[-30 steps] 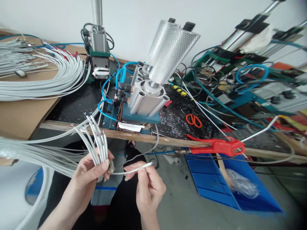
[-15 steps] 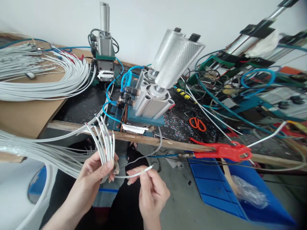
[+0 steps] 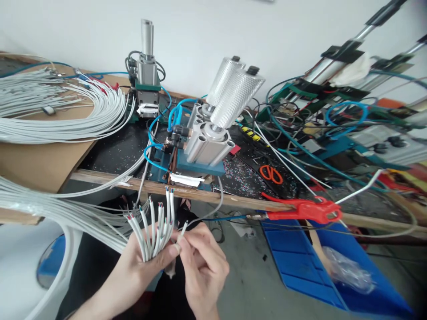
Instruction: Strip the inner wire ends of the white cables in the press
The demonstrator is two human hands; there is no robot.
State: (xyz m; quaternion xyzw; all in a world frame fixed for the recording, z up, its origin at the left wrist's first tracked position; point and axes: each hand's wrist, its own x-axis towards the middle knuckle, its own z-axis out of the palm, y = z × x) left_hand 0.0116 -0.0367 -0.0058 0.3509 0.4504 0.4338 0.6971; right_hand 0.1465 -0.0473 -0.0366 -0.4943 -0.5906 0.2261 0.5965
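Single cable (image 3: 184, 228), pinched in the right hand (image 3: 205, 262), has been brought in just beside the cable bundle (image 3: 159, 235) clamped by the left hand (image 3: 142, 271), before the bench (image 3: 111, 153).

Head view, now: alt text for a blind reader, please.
A person's left hand holds a fanned bunch of pale cables; the right hand pinches one cable end beside it. Beyond, a bench carries a twin-cylinder machine and orange-handled scissors.

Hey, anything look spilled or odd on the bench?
Yes: tiny multicoloured scraps lie scattered across the black benchtop, densest between the silver-and-blue metal press and orange-handled scissors, so it looks unswept.
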